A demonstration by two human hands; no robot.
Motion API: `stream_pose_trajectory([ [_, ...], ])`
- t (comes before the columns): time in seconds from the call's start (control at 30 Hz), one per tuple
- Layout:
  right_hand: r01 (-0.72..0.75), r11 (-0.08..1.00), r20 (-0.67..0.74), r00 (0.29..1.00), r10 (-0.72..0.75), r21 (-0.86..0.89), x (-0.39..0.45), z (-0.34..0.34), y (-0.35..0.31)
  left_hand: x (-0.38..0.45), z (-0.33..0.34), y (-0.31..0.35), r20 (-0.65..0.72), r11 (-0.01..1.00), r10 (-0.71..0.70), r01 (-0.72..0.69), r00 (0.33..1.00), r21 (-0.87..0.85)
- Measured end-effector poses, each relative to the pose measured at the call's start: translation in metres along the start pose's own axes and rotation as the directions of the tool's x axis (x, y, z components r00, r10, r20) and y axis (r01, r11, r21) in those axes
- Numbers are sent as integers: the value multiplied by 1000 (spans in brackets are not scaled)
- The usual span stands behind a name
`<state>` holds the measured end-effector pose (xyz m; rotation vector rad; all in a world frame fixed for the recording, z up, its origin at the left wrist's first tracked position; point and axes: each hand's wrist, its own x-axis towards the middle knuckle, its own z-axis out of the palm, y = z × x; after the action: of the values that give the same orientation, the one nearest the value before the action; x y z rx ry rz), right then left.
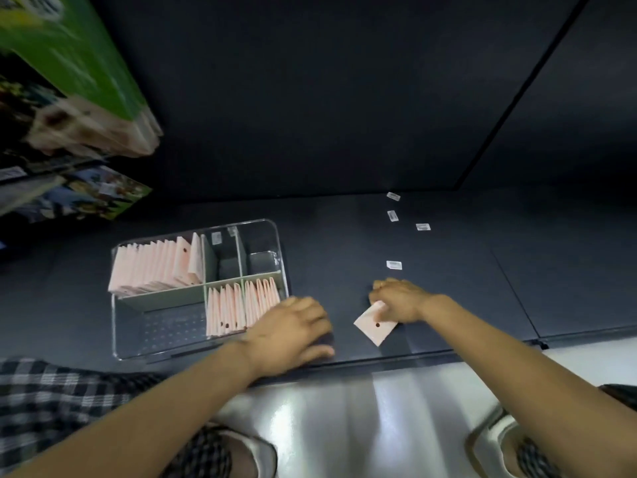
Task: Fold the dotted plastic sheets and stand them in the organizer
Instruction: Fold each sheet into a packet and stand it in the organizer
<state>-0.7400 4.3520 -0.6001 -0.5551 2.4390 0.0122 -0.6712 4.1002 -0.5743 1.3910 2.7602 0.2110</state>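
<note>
A clear plastic organizer [117,339] with pale green dividers sits on a dark shelf, left of centre. Several folded pink sheets stand in its back-left compartment [155,267] and in two front compartments [225,310]. My right hand [400,300] grips a folded pink sheet with a dark dot [375,326], holding it low over the shelf to the right of the organizer. My left hand [293,331] lies flat, fingers spread, on the shelf at the organizer's front right corner, holding nothing.
Several small white labels [394,264] lie on the dark shelf [482,288] behind my right hand. Green printed boxes [79,81] are stacked at the upper left. The shelf's front edge runs below my hands, with shiny floor and my feet beneath.
</note>
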Motion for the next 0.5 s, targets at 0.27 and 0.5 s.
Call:
stream_pose_trajectory([
  [0.27,-45,342,-85,931,356,939,-36,-7,-38,-40,4,-45,124,931,-350,330,929,155],
  [0.5,86,32,-91,898,431,996,-28,-13,-107,-33,11,-50,278,955,-219,147,935,258],
])
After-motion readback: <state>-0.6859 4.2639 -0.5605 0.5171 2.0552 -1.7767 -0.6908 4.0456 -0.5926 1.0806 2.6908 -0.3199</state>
